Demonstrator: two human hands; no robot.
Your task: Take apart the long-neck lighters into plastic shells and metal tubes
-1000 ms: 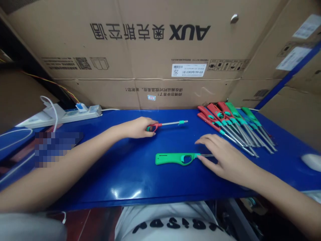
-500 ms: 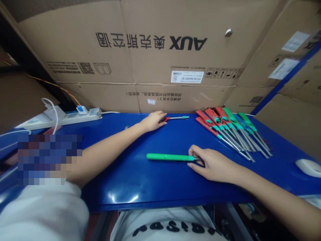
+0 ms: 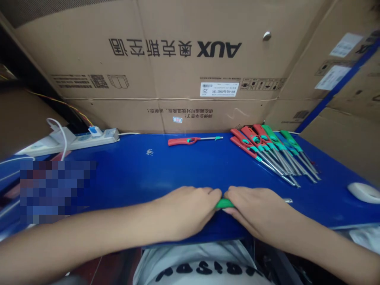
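Our left hand, at nine o'clock, and right hand, at three, hold curled fingers around the slim green plastic lighter, exposed between them.

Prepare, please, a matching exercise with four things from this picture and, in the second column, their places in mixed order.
1. Green lighter
2. Separate red lighter
3. Power strip
4. Group of lighters

A. Back left of the blue table
B. Right half of the table
C. Between left hand and right hand, gripped by both
D. Near the table's back, around the middle

Pairs: 1-C, 2-D, 3-A, 4-B
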